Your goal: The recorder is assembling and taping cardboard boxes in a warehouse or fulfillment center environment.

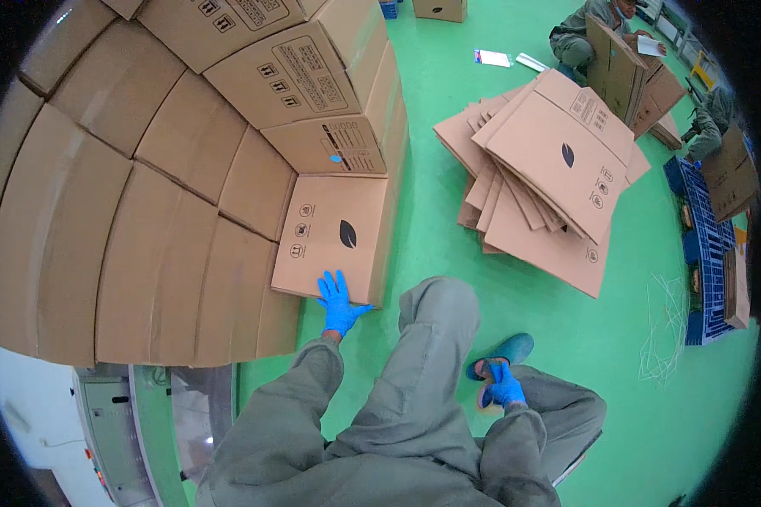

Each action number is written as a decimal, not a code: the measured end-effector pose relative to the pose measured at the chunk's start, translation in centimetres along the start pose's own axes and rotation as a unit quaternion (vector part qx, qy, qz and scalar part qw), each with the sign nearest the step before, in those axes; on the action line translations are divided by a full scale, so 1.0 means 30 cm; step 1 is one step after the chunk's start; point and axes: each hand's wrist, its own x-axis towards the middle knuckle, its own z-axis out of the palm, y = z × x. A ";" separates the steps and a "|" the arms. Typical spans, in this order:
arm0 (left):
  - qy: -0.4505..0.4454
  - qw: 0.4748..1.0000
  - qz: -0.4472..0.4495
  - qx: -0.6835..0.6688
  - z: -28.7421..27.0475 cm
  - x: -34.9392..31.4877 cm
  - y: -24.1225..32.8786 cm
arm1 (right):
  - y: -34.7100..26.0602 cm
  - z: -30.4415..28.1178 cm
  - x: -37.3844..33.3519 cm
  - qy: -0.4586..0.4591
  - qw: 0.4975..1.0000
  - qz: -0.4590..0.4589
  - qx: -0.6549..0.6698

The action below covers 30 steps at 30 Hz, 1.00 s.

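The left hand (338, 306), in a thin blue glove with small wrinkles, lies on the near edge of a brown carton (334, 232). Its fingers are spread apart and rest flat on the cardboard, and the thumb points to the right along the edge; it is not clamped on anything. This carton has a box shape with straight edges and a smooth, matt face, printed with a black leaf mark and three small round symbols. It stands just beside a high wall of closed cartons (169, 127) on the left, whose seams carry strips of shiny clear tape.

The right hand (505, 384), also in a blue glove, is low near a teal shoe (516, 346) with a rounded toe. Its fingers appear bent, but I cannot tell if they are closed on the pale, ring-like thing (484, 400) next to them.

To the right of the carton, well apart from it, flat cardboard sheets (558, 156) lie in an uneven, fanned pile on the smooth green floor (431, 245). Farther right are thin white strings (664, 338), loosely tangled, and a blue plastic pallet (708, 245) with a grid-like surface.
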 end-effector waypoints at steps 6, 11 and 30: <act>-0.005 1.000 0.002 -0.019 0.006 0.106 0.027 | 0.011 0.016 0.019 -0.005 1.000 -0.026 -0.006; 0.003 1.000 -0.001 -0.013 0.018 0.200 0.065 | 0.040 0.031 0.067 -0.028 0.996 -0.076 -0.040; -0.007 0.999 -0.014 -0.041 -0.005 0.520 0.221 | -0.003 -0.026 0.074 -0.074 0.993 -0.028 -0.085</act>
